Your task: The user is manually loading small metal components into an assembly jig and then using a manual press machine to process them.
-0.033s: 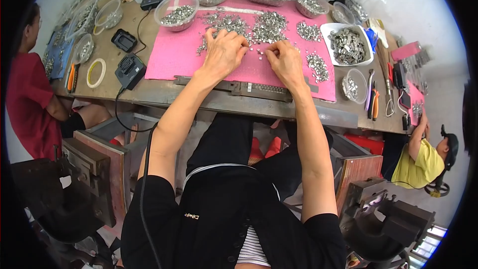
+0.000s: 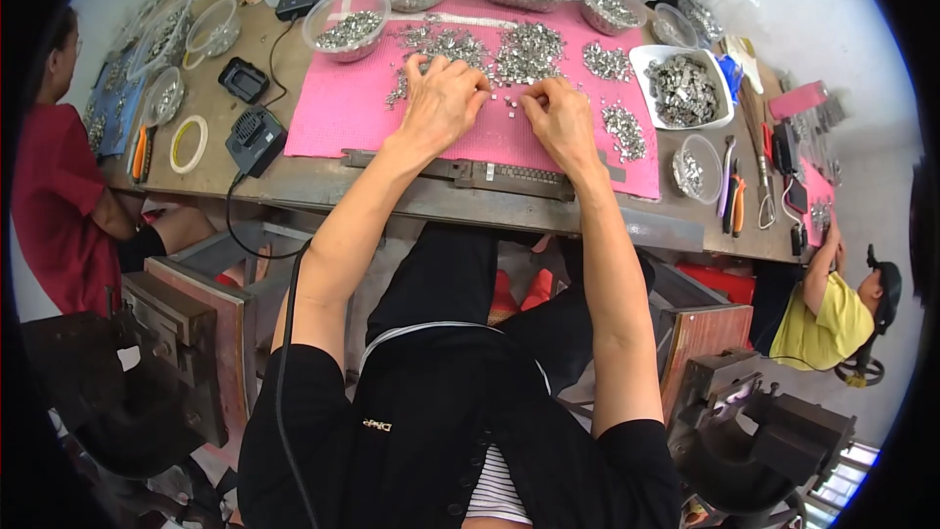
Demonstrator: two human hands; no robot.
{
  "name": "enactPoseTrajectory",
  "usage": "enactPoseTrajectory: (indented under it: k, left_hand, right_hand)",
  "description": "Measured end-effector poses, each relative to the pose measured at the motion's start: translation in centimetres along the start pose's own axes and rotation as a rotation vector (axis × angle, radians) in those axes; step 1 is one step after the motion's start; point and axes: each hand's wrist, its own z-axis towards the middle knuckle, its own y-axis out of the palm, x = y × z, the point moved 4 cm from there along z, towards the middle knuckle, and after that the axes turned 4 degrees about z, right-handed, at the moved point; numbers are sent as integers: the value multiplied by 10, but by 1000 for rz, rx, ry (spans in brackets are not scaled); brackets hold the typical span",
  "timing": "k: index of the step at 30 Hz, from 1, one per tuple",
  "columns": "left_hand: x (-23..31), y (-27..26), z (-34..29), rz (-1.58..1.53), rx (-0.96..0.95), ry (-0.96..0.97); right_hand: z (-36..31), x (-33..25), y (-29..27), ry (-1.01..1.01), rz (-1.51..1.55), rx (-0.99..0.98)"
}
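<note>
My left hand rests over the front of a heap of small silvery metal pieces on a pink mat. Its fingers are bent and drawn together, with their tips mostly hidden. Just to the right, my right hand has thumb and forefinger pressed together low over the mat. Whatever either hand grips is too small or hidden. A few loose pieces lie between the two hands, and another heap is just beyond them. Below my wrists, a long metal fixture holding a row of small pieces runs along the mat's front edge.
Clear plastic tubs of metal pieces line the back. A white dish holds larger ones at the right, near pliers. At the left are a black charger with a cable and a tape roll. Co-workers sit at both sides.
</note>
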Motion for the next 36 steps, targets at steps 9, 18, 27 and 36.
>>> enactPoseTrajectory:
  k: [9,18,27,36]
  left_hand:
    - [-5,13,7,-34,-37,67]
    - [-5,10,9,-27,-100,126]
    - [8,5,13,49,-96,216]
    - [64,-26,-43,-195,-38,228]
  right_hand:
    - [0,2,-3,-67,27,-70]
    - [1,1,-2,-96,85,-131]
    - [-2,6,2,-236,-27,-91]
    - [-80,-22,-39,-123,140,-52]
